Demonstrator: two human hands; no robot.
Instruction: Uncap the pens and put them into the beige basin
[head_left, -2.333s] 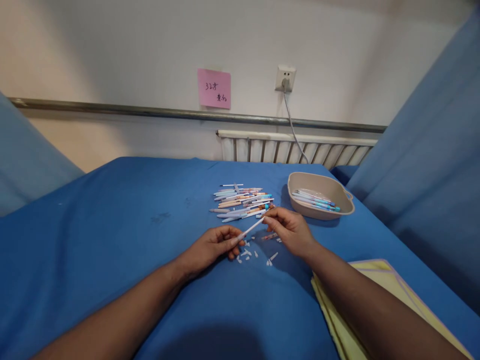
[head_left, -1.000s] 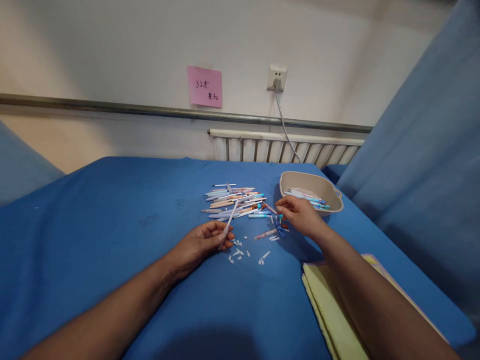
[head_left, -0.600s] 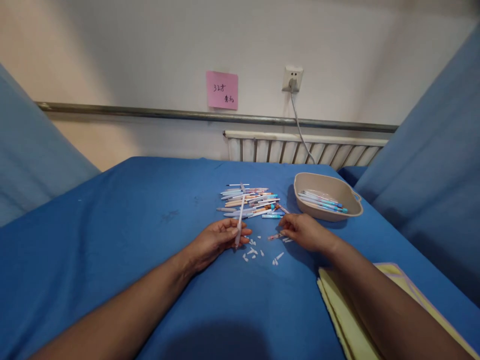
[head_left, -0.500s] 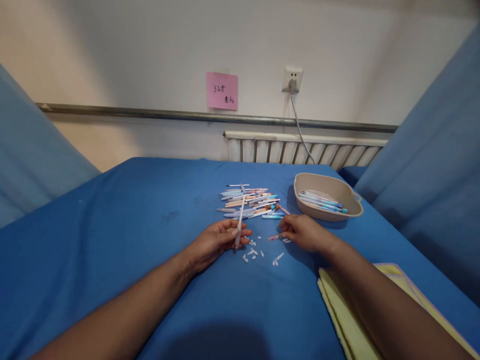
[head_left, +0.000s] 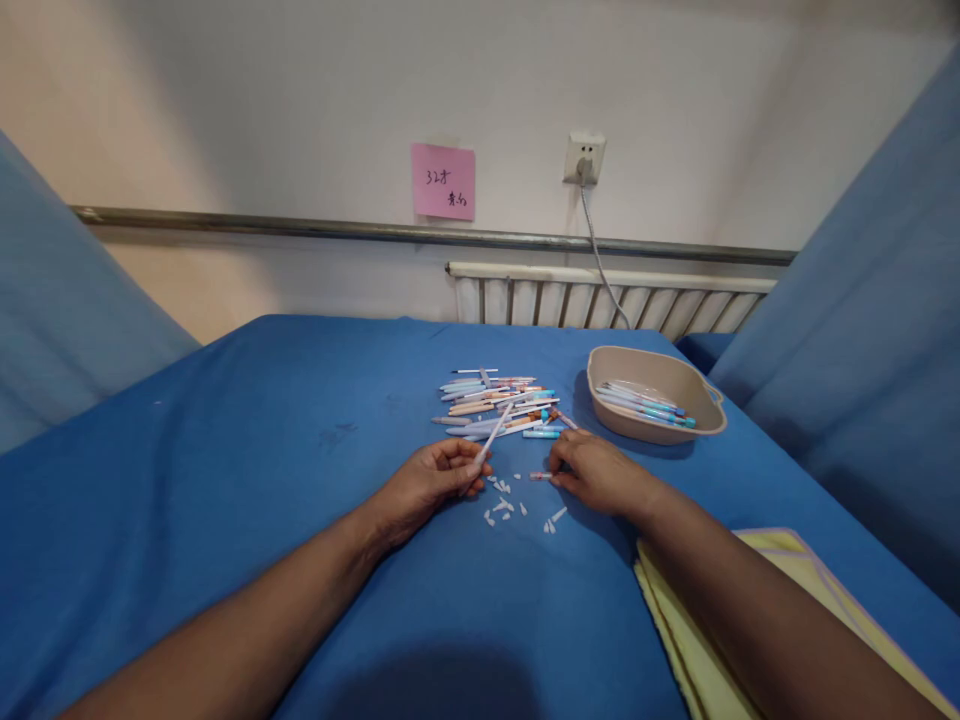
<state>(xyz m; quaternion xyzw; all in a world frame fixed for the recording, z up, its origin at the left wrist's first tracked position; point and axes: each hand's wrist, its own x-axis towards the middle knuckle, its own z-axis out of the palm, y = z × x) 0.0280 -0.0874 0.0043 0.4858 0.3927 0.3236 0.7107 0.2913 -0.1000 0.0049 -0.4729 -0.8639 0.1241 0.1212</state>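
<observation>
My left hand (head_left: pixel 439 472) pinches a slender white pen part (head_left: pixel 496 432) between thumb and fingers, its tip slanting up and right toward the pen pile. On the right, my right hand (head_left: pixel 604 472) is closed at the end of a short pale tube with reddish marks, like a pen barrel (head_left: pixel 539 476), just above or on the cloth. Small white tips (head_left: pixel 502 504) lie scattered between and below the hands. Beyond them is a pile of pens and pen parts (head_left: pixel 495 393) in white, pale blue, beige and turquoise.
A beige plastic basket (head_left: pixel 652 365) holding several pens stands at the back right. A folded yellow towel (head_left: pixel 667 620) lies under my right forearm. Blue cloth (head_left: pixel 315 480) covers the table. Behind are a radiator (head_left: pixel 555 300), a metal rail (head_left: pixel 337 230) and a plugged-in cord (head_left: pixel 596 245).
In my left hand the white pen part has tilted from nearly upright to leaning right, and the fingers have curled in. My right hand has shifted slightly left with the short tube.
</observation>
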